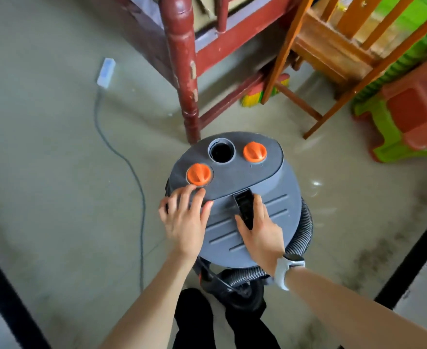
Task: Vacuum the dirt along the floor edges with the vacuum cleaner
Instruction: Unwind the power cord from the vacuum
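A grey round plastic vacuum cleaner point(235, 197) stands on the pale concrete floor point(56, 159) at the centre of the head view, directly in front of the person's dark trouser legs point(194, 321). Its lid carries two orange plastic knobs, one at 10 o'clock point(199, 174) and one at 1 o'clock point(255, 152), with an open round black port point(222, 150) between them at 12 o'clock. A grey ribbed hose point(300, 238) curls round the body from 3 to 6 o'clock.

The left hand point(184, 217) rests flat on the lid at 9 o'clock, its grip apart, straight fingers point(194, 200) touching the surface just below the nearer knob. The right hand point(260, 230), with a white wristwatch point(289, 269) on its wrist, has its grip clamped round the black handle point(245, 207) in the middle of the lid.

A grey cable point(121, 157) runs across the floor at 9 o'clock up to a white power strip point(106, 71) at 11 o'clock. A dark red wooden furniture leg point(186, 79) stands at 12 o'clock, a light wooden chair frame point(333, 54) at 1 o'clock, and stacked green and red plastic stools point(408, 122) at 2 o'clock.
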The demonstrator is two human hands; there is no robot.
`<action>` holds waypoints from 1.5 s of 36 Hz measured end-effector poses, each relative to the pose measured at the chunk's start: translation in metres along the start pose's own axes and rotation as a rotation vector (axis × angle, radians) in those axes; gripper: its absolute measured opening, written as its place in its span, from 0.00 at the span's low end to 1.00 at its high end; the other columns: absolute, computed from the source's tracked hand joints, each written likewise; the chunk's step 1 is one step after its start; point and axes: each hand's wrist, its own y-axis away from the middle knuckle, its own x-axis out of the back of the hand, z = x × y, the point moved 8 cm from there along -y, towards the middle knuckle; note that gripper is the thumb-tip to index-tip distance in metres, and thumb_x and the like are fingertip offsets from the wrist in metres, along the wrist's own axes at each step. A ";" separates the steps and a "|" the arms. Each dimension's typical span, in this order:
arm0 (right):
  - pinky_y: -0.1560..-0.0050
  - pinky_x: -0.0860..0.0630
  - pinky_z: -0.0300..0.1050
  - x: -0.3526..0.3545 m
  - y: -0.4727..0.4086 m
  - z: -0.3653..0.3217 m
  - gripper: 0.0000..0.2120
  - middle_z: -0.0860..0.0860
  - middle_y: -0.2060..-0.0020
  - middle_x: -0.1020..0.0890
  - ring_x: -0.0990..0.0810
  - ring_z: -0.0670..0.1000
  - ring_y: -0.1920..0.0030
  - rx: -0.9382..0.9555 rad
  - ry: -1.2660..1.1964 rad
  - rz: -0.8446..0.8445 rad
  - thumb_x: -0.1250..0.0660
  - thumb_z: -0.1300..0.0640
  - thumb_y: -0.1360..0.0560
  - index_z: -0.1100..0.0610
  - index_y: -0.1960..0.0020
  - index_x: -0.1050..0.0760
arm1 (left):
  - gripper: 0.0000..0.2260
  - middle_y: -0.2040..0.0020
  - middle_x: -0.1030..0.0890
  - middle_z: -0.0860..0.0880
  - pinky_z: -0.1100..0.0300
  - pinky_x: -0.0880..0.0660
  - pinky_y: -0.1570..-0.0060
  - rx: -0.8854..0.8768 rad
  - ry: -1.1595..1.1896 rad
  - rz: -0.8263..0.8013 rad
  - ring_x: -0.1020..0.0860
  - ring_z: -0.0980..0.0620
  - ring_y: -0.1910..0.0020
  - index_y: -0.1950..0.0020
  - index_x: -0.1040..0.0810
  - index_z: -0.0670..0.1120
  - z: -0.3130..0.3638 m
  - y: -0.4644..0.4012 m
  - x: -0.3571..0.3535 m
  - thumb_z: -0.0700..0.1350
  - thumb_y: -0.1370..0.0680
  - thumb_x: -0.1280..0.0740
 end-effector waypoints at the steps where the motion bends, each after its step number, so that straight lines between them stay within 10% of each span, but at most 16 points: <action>1: 0.56 0.26 0.51 -0.005 0.000 -0.009 0.31 0.51 0.33 0.28 0.21 0.62 0.50 0.010 0.006 -0.006 0.42 0.45 0.20 0.56 0.23 0.48 | 0.11 0.43 0.20 0.51 0.46 0.30 0.46 0.011 -0.006 -0.005 0.27 0.49 0.43 0.44 0.26 0.51 -0.010 0.001 0.003 0.54 0.23 0.36; 38: 0.54 0.29 0.53 -0.110 -0.148 -0.368 0.31 0.54 0.31 0.31 0.22 0.66 0.47 0.338 0.120 0.036 0.45 0.44 0.19 0.57 0.22 0.49 | 0.13 0.44 0.19 0.50 0.57 0.23 0.57 0.304 0.124 0.163 0.26 0.49 0.41 0.47 0.19 0.43 -0.354 -0.148 0.057 0.49 0.23 0.39; 54: 0.45 0.29 0.54 -0.125 -0.279 -0.512 0.31 0.52 0.26 0.37 0.25 0.66 0.40 0.392 0.028 -0.060 0.47 0.44 0.18 0.56 0.22 0.52 | 0.16 0.28 0.29 0.50 0.48 0.29 0.39 0.538 0.206 -0.003 0.37 0.47 0.25 0.32 0.25 0.44 -0.479 -0.284 0.023 0.43 0.21 0.35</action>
